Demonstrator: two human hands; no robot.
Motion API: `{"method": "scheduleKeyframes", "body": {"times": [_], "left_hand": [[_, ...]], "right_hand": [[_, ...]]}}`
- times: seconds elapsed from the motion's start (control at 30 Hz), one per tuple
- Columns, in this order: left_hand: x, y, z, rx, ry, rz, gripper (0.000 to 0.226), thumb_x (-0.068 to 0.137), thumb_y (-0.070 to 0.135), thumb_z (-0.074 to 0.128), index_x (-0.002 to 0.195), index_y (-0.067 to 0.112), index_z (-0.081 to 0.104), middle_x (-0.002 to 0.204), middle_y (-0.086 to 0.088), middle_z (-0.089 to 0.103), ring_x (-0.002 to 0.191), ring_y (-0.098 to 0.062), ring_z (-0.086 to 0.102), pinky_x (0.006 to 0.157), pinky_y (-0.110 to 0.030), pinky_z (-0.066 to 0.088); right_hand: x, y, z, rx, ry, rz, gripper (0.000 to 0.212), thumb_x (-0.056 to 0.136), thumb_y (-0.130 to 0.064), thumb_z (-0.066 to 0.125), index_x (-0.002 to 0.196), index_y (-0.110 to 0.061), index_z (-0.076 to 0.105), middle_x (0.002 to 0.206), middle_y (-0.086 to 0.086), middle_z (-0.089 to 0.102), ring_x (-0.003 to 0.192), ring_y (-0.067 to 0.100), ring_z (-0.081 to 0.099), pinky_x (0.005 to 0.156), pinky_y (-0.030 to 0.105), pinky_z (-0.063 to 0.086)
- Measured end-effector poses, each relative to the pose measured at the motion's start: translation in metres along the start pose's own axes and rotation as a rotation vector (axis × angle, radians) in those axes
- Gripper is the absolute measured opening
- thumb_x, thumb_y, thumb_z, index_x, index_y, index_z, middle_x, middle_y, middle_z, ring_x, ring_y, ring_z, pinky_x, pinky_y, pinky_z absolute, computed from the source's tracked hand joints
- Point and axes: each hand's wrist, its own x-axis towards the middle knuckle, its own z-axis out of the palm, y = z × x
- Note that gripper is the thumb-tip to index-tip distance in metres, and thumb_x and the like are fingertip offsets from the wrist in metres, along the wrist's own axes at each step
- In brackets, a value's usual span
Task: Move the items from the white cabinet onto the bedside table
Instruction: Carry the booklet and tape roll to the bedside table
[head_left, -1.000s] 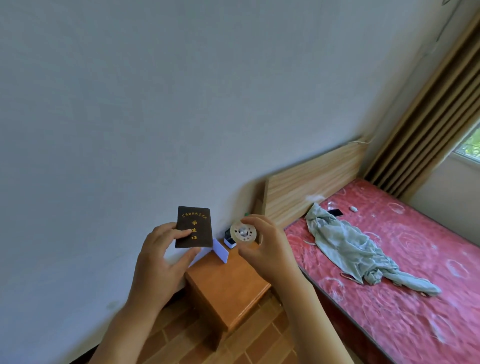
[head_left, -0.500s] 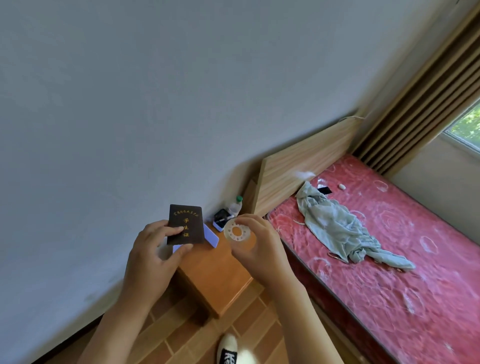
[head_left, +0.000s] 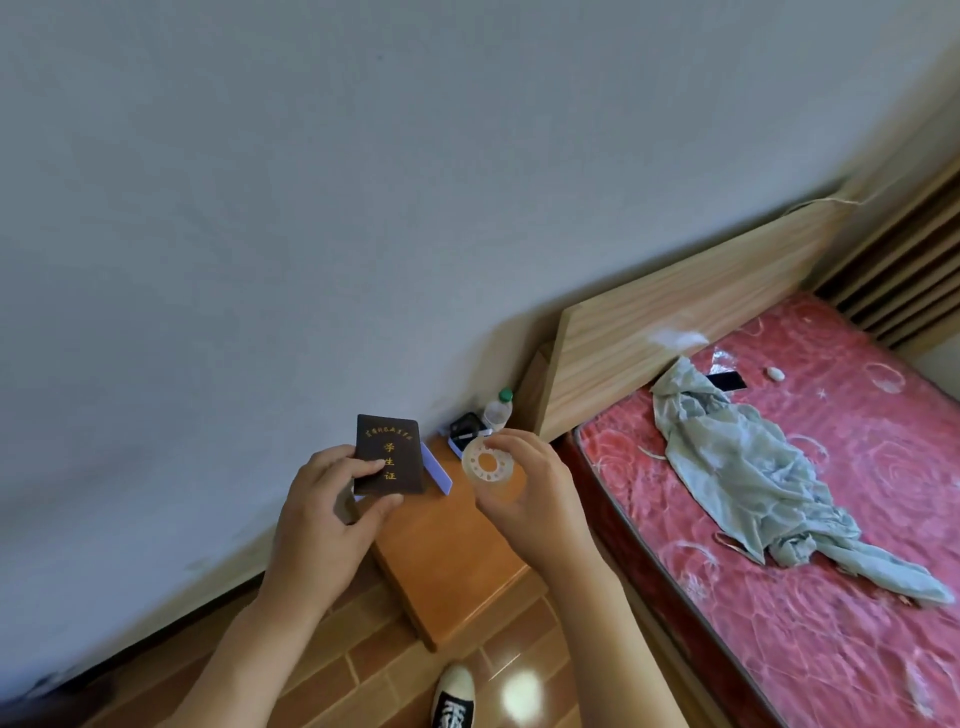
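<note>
My left hand (head_left: 332, 512) pinches a dark brown booklet (head_left: 388, 454) with gold lettering, held upright above the left end of the orange wooden bedside table (head_left: 447, 566). A pale blue card (head_left: 436, 470) sticks out behind the booklet. In my right hand (head_left: 535, 499), a clear roll of tape (head_left: 487, 462) is gripped above the table's back part. At the table's back corner stand a small plastic bottle (head_left: 497, 410) with a green cap and a small black-and-white device (head_left: 467, 430). The white cabinet is out of view.
A bed with a red patterned mattress (head_left: 831, 597) and a wooden headboard (head_left: 685, 332) stands right of the table, with a pale green cloth (head_left: 769, 478) lying on it. A plain wall rises behind. My shoe (head_left: 453, 696) is on the brick-patterned floor below the table.
The view has tilted down and closed in on the bedside table. Both hands still hold the booklet and the tape roll, now nearer the table top. My shoe has come into view.
</note>
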Motion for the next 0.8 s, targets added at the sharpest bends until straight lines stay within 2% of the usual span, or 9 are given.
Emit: {"method": "scheduleKeyframes", "body": {"times": [0.07,0.13,0.2,0.27,0.3,0.4,0.5,0.7,0.8], "left_hand": [[0.005,0.002,0.017,0.019,0.012,-0.019,0.039,0.078,0.021,0.090,0.113,0.022,0.074,0.123,0.015,0.059,0.114,-0.007,0.058,0.093,-0.002,0.037],[0.009,0.001,0.033,0.041,0.020,-0.032,0.039,0.078,0.021,0.090,0.113,0.021,0.074,0.124,0.013,0.059,0.114,-0.009,0.058,0.094,-0.002,0.037],[0.012,-0.002,0.047,0.061,0.020,-0.027,0.038,0.079,0.027,0.086,0.114,0.018,0.073,0.125,0.010,0.059,0.115,-0.011,0.059,0.096,-0.002,0.038],[0.012,-0.007,0.060,0.056,0.012,-0.034,0.040,0.080,0.036,0.080,0.114,0.017,0.073,0.125,0.011,0.058,0.116,-0.010,0.059,0.098,-0.005,0.041],[0.013,-0.012,0.066,0.055,0.008,-0.040,0.041,0.080,0.039,0.077,0.114,0.017,0.073,0.125,0.012,0.058,0.116,-0.010,0.059,0.099,-0.011,0.044],[0.012,-0.034,0.087,0.053,-0.009,-0.068,0.041,0.081,0.039,0.079,0.114,0.017,0.072,0.124,0.010,0.058,0.117,-0.016,0.061,0.098,-0.038,0.055],[0.011,-0.062,0.110,0.047,-0.005,-0.071,0.040,0.081,0.033,0.082,0.114,0.012,0.072,0.124,0.001,0.059,0.117,-0.023,0.062,0.095,-0.049,0.055],[0.009,-0.113,0.149,0.042,0.004,-0.010,0.039,0.086,0.030,0.082,0.114,0.005,0.070,0.125,-0.005,0.055,0.117,-0.026,0.060,0.095,-0.048,0.054],[-0.004,-0.143,0.167,0.040,-0.032,-0.050,0.039,0.087,0.033,0.080,0.114,0.007,0.069,0.126,-0.006,0.054,0.119,-0.028,0.059,0.093,-0.050,0.054]], "right_hand": [[0.015,0.018,0.001,0.023,-0.017,-0.003,0.041,0.084,-0.022,0.079,0.123,-0.031,0.071,0.119,-0.033,0.054,0.112,-0.010,0.050,0.096,0.008,0.037],[0.028,0.035,0.007,0.044,-0.043,-0.005,0.043,0.083,-0.020,0.079,0.123,-0.031,0.071,0.119,-0.032,0.053,0.112,-0.010,0.048,0.096,0.005,0.034],[0.039,0.053,0.015,0.063,-0.070,-0.014,0.044,0.082,-0.019,0.078,0.123,-0.033,0.070,0.122,-0.029,0.056,0.116,-0.006,0.050,0.100,0.010,0.037],[0.045,0.071,0.027,0.072,-0.109,-0.006,0.043,0.082,-0.022,0.077,0.123,-0.035,0.069,0.126,-0.024,0.060,0.120,0.001,0.053,0.103,0.022,0.044],[0.049,0.080,0.033,0.071,-0.126,0.000,0.043,0.083,-0.024,0.077,0.123,-0.035,0.068,0.127,-0.022,0.060,0.120,0.003,0.054,0.104,0.027,0.046],[0.053,0.103,0.052,0.064,-0.158,0.033,0.043,0.082,-0.025,0.077,0.123,-0.034,0.068,0.128,-0.019,0.062,0.120,0.005,0.055,0.104,0.034,0.048],[0.055,0.125,0.072,0.048,-0.183,0.063,0.046,0.080,-0.024,0.077,0.125,-0.029,0.069,0.129,-0.016,0.062,0.121,0.006,0.055,0.104,0.035,0.048],[0.063,0.158,0.114,0.036,-0.179,0.114,0.044,0.082,-0.023,0.080,0.125,-0.024,0.069,0.129,-0.013,0.063,0.120,0.008,0.055,0.103,0.029,0.047],[0.066,0.177,0.143,0.054,-0.187,0.132,0.042,0.083,-0.024,0.080,0.124,-0.024,0.069,0.129,-0.012,0.062,0.120,0.008,0.056,0.100,0.027,0.048]]}}
